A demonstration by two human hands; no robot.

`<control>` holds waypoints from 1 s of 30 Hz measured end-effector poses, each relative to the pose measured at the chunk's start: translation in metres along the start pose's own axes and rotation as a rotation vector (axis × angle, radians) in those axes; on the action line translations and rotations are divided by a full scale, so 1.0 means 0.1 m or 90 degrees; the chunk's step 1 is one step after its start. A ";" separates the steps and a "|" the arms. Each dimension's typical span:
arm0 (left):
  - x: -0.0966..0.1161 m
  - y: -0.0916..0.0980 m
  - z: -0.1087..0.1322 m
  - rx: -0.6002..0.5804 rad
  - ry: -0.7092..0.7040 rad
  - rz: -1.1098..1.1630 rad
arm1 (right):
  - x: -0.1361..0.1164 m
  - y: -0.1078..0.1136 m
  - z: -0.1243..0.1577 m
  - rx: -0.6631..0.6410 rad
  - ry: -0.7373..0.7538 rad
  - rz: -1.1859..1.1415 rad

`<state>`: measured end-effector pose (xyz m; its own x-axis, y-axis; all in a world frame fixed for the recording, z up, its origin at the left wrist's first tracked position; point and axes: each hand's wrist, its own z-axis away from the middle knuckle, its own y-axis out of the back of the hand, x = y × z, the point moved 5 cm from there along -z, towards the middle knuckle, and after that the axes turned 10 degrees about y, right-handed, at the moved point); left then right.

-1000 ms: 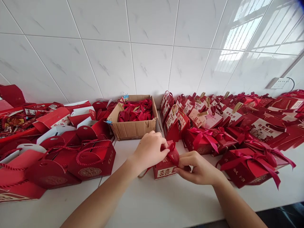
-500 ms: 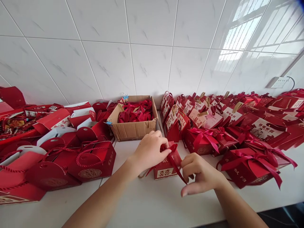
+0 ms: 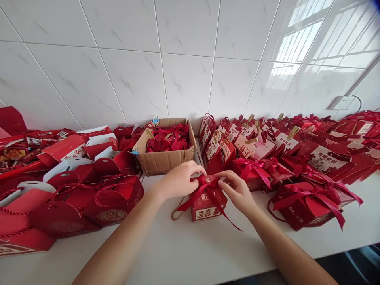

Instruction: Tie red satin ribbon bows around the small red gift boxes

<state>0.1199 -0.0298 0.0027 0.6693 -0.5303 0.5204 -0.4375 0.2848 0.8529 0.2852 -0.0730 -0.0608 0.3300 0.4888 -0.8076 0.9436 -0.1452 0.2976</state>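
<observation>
A small red gift box (image 3: 209, 202) with gold characters and a cream label stands upright on the white table in front of me. Tied over its top is a dark red ribbon (image 3: 204, 186) in a bow, its two tails hanging down the front. On the bow's left side, my left hand (image 3: 179, 180) is closed, thumb and forefinger pinching a loop. From the right, my right hand (image 3: 236, 190) pinches the opposite loop between thumb and fingers; the exact grip is partly hidden. A twisted cord handle (image 3: 175, 215) lies at the box's left.
Behind the box, a cardboard carton (image 3: 166, 161) holds many red ribbons. Open red boxes with rope handles (image 3: 118, 202) crowd the left. To the right are ribbon-tied boxes (image 3: 305, 206) and rows of small handled bags (image 3: 286, 144). A tiled wall (image 3: 187, 83) rises behind.
My right hand has let go of the hanging ribbon tail and moved up and left to the bow. The tails now hang loose, and the bow's loops are spread between both hands.
</observation>
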 end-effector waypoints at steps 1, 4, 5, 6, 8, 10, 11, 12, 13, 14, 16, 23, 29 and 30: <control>0.01 0.00 0.00 -0.001 -0.002 -0.009 | -0.02 0.00 0.01 0.003 0.005 0.002; 0.01 0.01 0.00 0.003 0.003 -0.019 | -0.06 -0.02 0.02 -0.007 0.013 -0.004; 0.01 0.01 0.00 0.001 0.004 -0.017 | -0.06 -0.02 0.02 -0.011 0.016 -0.006; 0.01 0.00 0.00 -0.006 0.004 -0.014 | -0.07 -0.02 0.03 -0.014 0.020 -0.008; 0.00 -0.02 0.00 -0.030 0.000 -0.012 | -0.06 -0.02 0.03 -0.010 0.029 -0.011; -0.02 -0.05 -0.01 -0.055 0.002 -0.011 | -0.05 -0.01 0.03 0.000 0.040 -0.012; -0.03 -0.06 -0.01 -0.065 0.009 -0.008 | -0.05 -0.01 0.03 0.004 0.046 -0.010; -0.04 -0.08 -0.02 -0.070 0.018 -0.002 | -0.05 -0.01 0.03 0.007 0.052 -0.006; -0.04 -0.09 -0.03 -0.071 0.027 0.007 | -0.05 -0.01 0.03 0.010 0.059 0.000; -0.05 -0.10 -0.04 -0.064 0.036 0.019 | -0.06 -0.02 0.03 0.013 0.067 0.009; -0.04 -0.10 -0.06 -0.032 0.047 0.043 | -0.08 -0.03 0.03 0.015 0.082 0.025; 0.00 -0.18 -0.08 0.061 0.037 0.079 | -0.13 -0.05 0.03 0.014 0.118 0.039; -0.12 -0.27 -0.06 0.134 0.067 0.149 | -0.08 -0.03 0.02 -0.033 0.101 0.028; -0.13 -0.28 -0.05 0.133 0.072 0.167 | -0.07 -0.03 0.02 -0.050 0.090 0.019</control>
<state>0.1261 -0.0271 -0.0284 0.5748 -0.3660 0.7319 -0.7087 0.2245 0.6688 0.2803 -0.0774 -0.0571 0.3454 0.6027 -0.7193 0.9264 -0.0967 0.3638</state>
